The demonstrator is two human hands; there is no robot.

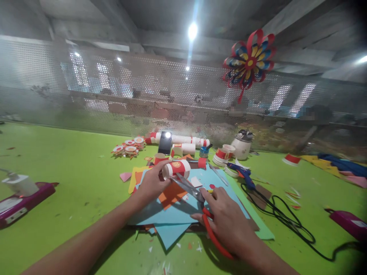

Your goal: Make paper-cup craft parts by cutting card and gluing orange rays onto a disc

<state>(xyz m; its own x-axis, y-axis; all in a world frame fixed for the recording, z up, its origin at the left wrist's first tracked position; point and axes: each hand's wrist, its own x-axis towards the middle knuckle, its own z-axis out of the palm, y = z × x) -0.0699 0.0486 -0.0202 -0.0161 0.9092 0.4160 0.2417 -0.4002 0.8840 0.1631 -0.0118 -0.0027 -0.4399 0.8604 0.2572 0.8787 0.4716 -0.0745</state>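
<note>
My left hand (155, 179) is closed round the open end of a red and white paper cup (183, 168), which lies sideways in the air above the coloured paper. In my right hand (225, 212) is a pair of scissors (210, 231) with red handles. Their metal blades are parted and point up and left, against or just below the cup's side; whether they are cutting into it I cannot tell. Under both hands lie sheets of light blue paper (149, 214), with an orange piece (172, 195) on top.
A blue glue gun (243, 173) with a black cord lies to the right. Behind the paper are a phone (165, 143), stacked cups (221, 156), a blue jar (204, 152) and a white jug (242, 145). Power strips (43, 191) sit at both sides. A paper flower (250, 61) hangs above.
</note>
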